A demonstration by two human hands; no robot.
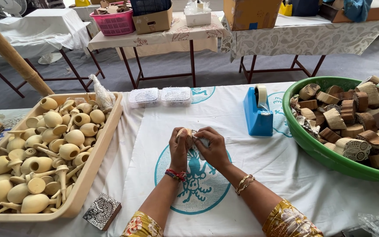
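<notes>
At the middle of the white tablecloth (242, 184), left hand (178, 151) and right hand (213, 149) together grip a small wooden block (186, 134) — fingers curled around it. A blue tape dispenser (257, 115) sits just beyond; a beige tray (97, 153) lines the left edge, a green basin (316, 149) the right.

Small wooden piece (185, 134) mostly hidden inside both grips, green basin (312, 145) right of them cut by the frame edge, tan tray (106, 131) left of them cut too
</notes>
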